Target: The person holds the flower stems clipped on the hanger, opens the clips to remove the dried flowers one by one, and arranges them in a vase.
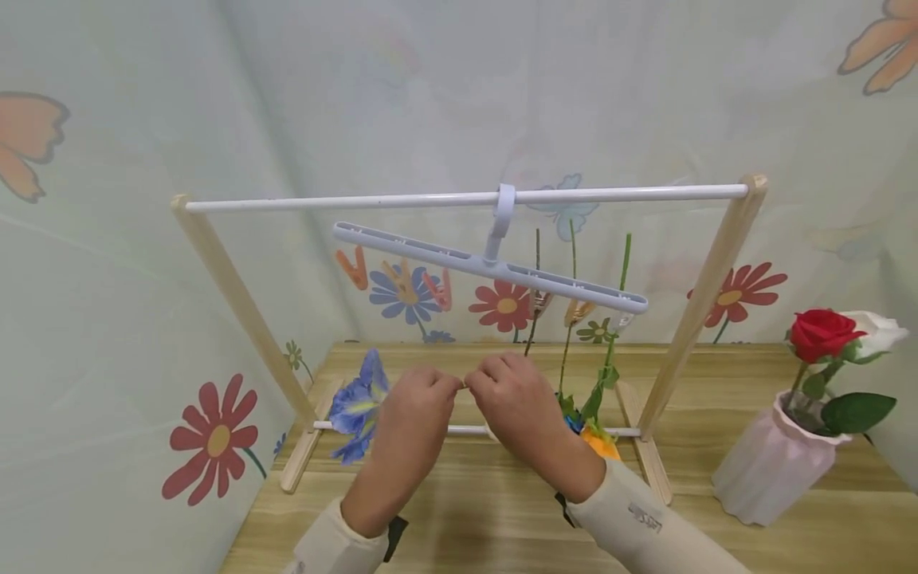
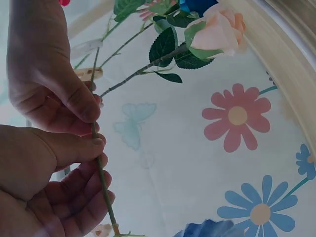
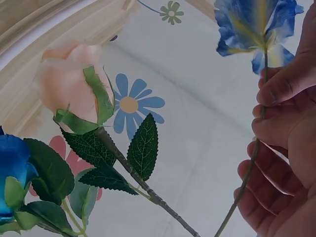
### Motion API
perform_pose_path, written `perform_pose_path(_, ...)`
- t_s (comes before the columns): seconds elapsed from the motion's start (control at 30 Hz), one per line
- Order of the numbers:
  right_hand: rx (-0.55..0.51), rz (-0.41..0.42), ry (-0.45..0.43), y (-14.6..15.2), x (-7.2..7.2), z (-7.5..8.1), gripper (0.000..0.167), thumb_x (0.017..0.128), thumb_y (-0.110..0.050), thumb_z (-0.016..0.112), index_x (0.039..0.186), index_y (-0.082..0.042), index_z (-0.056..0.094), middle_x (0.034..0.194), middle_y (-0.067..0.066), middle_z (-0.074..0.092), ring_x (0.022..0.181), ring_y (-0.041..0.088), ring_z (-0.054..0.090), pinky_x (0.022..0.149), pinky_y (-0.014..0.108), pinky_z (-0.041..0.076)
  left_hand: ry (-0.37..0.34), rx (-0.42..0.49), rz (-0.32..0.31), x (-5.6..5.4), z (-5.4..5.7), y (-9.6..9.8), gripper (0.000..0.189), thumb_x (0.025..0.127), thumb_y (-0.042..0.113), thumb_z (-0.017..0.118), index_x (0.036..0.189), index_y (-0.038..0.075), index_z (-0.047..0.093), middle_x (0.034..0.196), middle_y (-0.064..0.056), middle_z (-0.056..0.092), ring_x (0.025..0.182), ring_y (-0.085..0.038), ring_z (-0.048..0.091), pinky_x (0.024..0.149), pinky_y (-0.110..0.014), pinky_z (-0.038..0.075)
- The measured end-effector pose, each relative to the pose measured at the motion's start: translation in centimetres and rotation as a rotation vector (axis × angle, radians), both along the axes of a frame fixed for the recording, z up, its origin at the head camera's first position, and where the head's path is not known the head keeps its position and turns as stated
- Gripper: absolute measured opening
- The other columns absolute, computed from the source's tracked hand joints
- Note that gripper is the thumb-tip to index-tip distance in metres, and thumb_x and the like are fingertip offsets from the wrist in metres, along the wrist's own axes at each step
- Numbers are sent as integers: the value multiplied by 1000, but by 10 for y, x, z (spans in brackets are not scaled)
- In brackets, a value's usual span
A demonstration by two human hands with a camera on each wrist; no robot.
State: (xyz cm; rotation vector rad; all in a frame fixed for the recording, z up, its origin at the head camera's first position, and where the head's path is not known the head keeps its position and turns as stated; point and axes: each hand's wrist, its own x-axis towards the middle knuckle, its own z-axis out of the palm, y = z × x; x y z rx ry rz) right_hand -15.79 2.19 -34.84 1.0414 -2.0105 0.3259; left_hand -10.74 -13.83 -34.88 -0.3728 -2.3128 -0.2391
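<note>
Both hands pinch the thin green stem (image 2: pixel 104 190) of a blue artificial flower (image 1: pixel 358 406) with ruffled petals and yellow streaks. My left hand (image 1: pixel 416 414) holds it nearer the bloom; my right hand (image 1: pixel 516 399) grips further along, thumbs close together. The bloom points left in the head view. Above them a pale blue hanger (image 1: pixel 452 259) hangs tilted, lower at its right end. Its left half carries an orange clip (image 1: pixel 352 268), a beige clip (image 1: pixel 402 281) and a pink clip (image 1: pixel 439 288). Clips on its right half hold upside-down flowers, among them a peach rose (image 3: pixel 69 89) and a blue rose (image 3: pixel 17 170).
The hanger hooks over the white top rod (image 1: pixel 344 202) of a wooden rack whose slanted posts (image 1: pixel 706 303) stand on the wood-grain table (image 1: pixel 459 510). At the right stands a pinkish ribbed vase (image 1: pixel 774 470) with a red rose (image 1: pixel 825 333) and a white rose (image 1: pixel 876 331). Flower-printed fabric hangs behind.
</note>
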Motion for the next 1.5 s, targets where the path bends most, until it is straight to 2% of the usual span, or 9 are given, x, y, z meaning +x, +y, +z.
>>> perform_pose_path(0.2,-15,-8,-9,2,1,-4,9,84,-7,82,83,-13,75,78,1,69,74,19,67,71,30,59,34,-12,-21,1,0,2,23,76,-8,78,86,12,77,82,-2,66,77,-21,64,64,-29,57)
perform_pose_path(0.4,-50,-13,-46,6,3,-7,11,85,-2,78,82,-12,74,77,1,69,72,19,66,64,30,57,24,4,-41,1,1,5,17,81,-4,79,89,11,78,83,-2,67,79,-21,63,69,-29,57)
perform_pose_path(0.57,-95,-37,-52,12,2,-4,11,83,-3,81,84,-12,75,79,1,72,73,19,68,66,31,59,52,62,-108,3,5,8,13,87,1,75,94,11,78,85,-1,68,79,-19,63,69,-29,58)
perform_pose_path(0.73,-138,-66,-54,24,0,-2,14,79,-4,85,86,-11,75,80,3,71,71,20,67,65,32,59,95,67,-205,3,7,10,10,89,5,74,94,12,78,85,1,67,80,-17,64,68,-26,58)
perform_pose_path(0.97,-226,-86,-68,43,3,1,13,82,-6,84,92,-7,76,82,5,69,74,23,66,67,36,60,72,55,-258,-1,-5,9,12,85,8,80,94,13,76,87,2,68,80,-15,67,70,-26,58)
perform_pose_path(1.13,-307,-100,-56,60,7,5,16,80,-4,84,95,-5,76,85,8,72,78,25,68,70,39,62,-8,120,-281,-9,-12,9,11,88,8,79,97,12,76,89,1,73,82,-15,70,71,-28,59)
perform_pose_path(1.27,-386,-148,-88,81,9,9,18,80,-1,83,96,-5,76,88,10,74,80,27,69,72,43,62,-113,206,-293,-21,-10,16,10,91,9,75,101,11,76,94,-2,77,87,-17,73,74,-33,60)
perform_pose_path(1.4,-475,-210,-154,108,12,10,13,87,-3,78,99,-2,75,90,12,74,77,26,68,75,20,56,-171,234,-277,-34,-8,23,12,93,13,75,104,11,77,97,-3,78,89,-17,74,75,-32,61)
perform_pose_path(1.5,-554,-262,-178,127,14,10,12,89,-5,75,100,-1,75,90,14,74,74,21,67,79,0,41,-239,290,-273,-40,-9,25,16,95,17,73,109,11,77,102,-3,78,90,-15,73,77,-30,61)
